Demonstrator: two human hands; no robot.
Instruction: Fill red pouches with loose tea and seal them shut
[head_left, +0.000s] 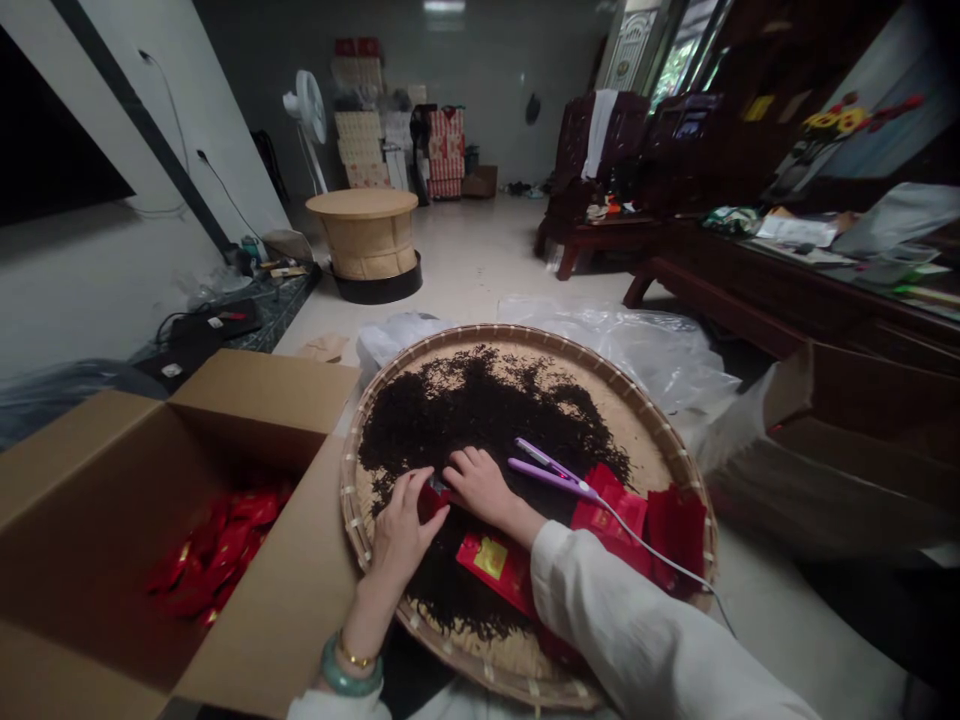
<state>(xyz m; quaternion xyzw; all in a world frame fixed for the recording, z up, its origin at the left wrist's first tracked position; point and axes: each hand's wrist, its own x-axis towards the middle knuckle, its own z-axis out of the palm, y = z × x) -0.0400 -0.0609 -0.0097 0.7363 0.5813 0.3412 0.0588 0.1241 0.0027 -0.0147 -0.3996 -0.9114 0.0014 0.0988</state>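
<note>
A round woven bamboo tray (pixel 679 460) lies in front of me with a dark heap of loose tea leaves (pixel 480 405) spread on it. My left hand (pixel 401 530) holds a small red packet (pixel 433 497) at the near edge of the heap, fingers wrapped round it. My right hand (pixel 480 485) rests curled on the leaves right beside the packet's mouth. A purple heat-sealing clamp (pixel 551 470) with a white cord lies just right of my right hand. More red packets (pixel 645 520) lie on the tray's right side and one (pixel 491 560) under my right forearm.
An open cardboard box (pixel 90 470) at the left holds several filled red packets (pixel 214 555). Clear plastic sheeting (pixel 637 345) lies behind the tray. Another cardboard box (pixel 862 400) stands at the right, a dark wooden table (pixel 787 290) beyond it, and a round wooden tub (pixel 369 235) on the floor farther back.
</note>
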